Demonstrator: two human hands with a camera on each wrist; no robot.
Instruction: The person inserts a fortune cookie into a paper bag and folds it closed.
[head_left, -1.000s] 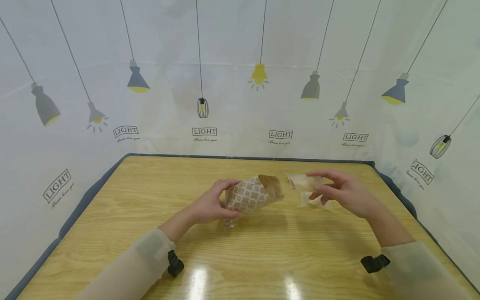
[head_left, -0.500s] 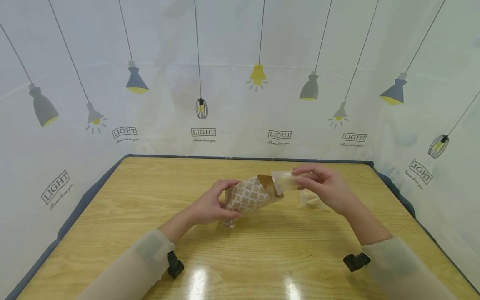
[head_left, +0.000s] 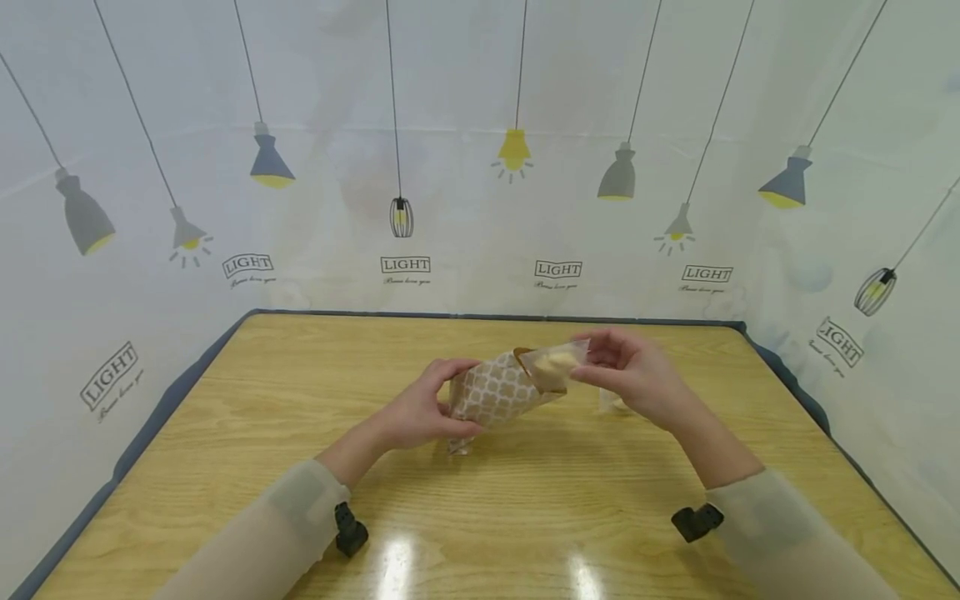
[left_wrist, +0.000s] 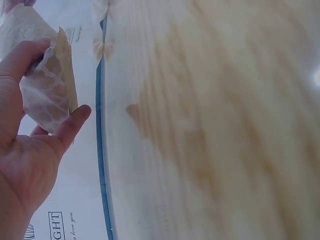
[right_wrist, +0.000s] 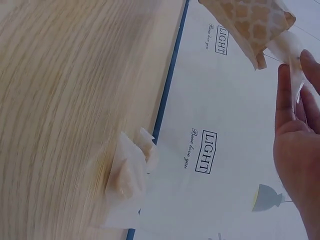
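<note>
Packet (head_left: 552, 365) at mouth of bag (head_left: 497, 392)

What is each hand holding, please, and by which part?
The left hand grips the patterned bag near its bottom; the right hand pinches the translucent packet by its outer end.

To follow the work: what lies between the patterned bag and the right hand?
In the head view, a translucent packet lies there, reaching from the patterned bag to the right hand, which pinches it.

Booth-like place, wider room type unclear: wood-grain tabletop (head_left: 555, 500), lamp-printed white sheeting (head_left: 465, 187) left, far and right.
</note>
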